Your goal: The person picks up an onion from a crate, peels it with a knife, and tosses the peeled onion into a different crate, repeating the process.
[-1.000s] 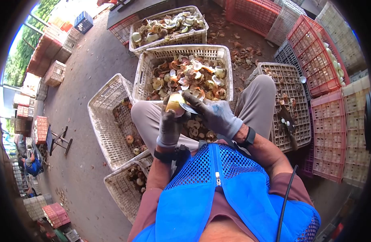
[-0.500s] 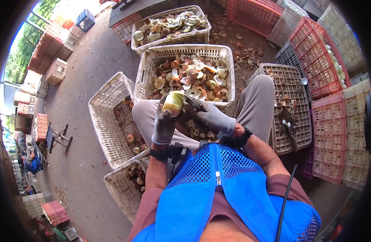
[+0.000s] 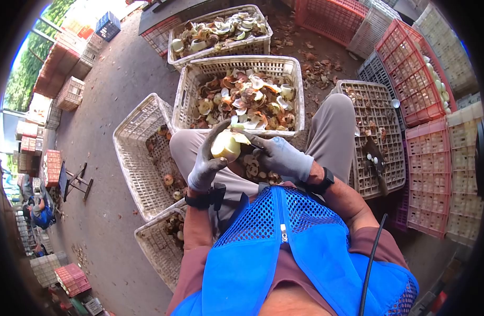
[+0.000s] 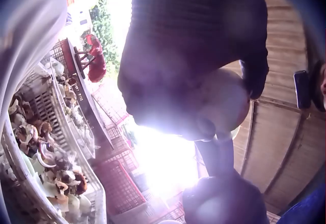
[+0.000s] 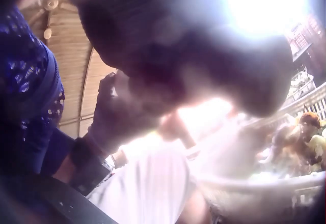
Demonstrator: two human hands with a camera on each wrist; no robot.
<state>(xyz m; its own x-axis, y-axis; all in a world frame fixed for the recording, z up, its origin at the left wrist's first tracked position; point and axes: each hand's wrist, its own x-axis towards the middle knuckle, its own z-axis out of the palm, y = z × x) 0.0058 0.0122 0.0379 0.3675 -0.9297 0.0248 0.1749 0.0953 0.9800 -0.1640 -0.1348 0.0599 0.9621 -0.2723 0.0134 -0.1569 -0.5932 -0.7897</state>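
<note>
In the head view, a gloved left hand (image 3: 204, 167) grips a pale, mostly peeled onion (image 3: 225, 147) above the lap, its stained fingers around the far side. Close on its right, the gloved right hand (image 3: 287, 158) has curled fingers around a knife, its blade mostly hidden. A loose flap of peel (image 3: 241, 138) stands off the onion between the hands. Against glare, the left wrist view shows the dark left hand (image 4: 191, 56) around the onion (image 4: 224, 99), a dark flat blade (image 4: 216, 155) beside it. The right wrist view shows the right hand (image 5: 188, 51) blurred and dark.
Just beyond the hands stands a white crate (image 3: 181, 100) of peelings, with another (image 3: 171, 55) behind it. A left crate (image 3: 129, 152) holds some onions. At right, an upturned crate (image 3: 397, 152) bears a dark tool (image 3: 375, 164). Stacked red crates (image 3: 410, 73) line the right side.
The left hand has moved slightly left and turned the onion, which shows more pale surface. The right hand has shifted a little, and its blade, plain earlier, is now mostly hidden.
</note>
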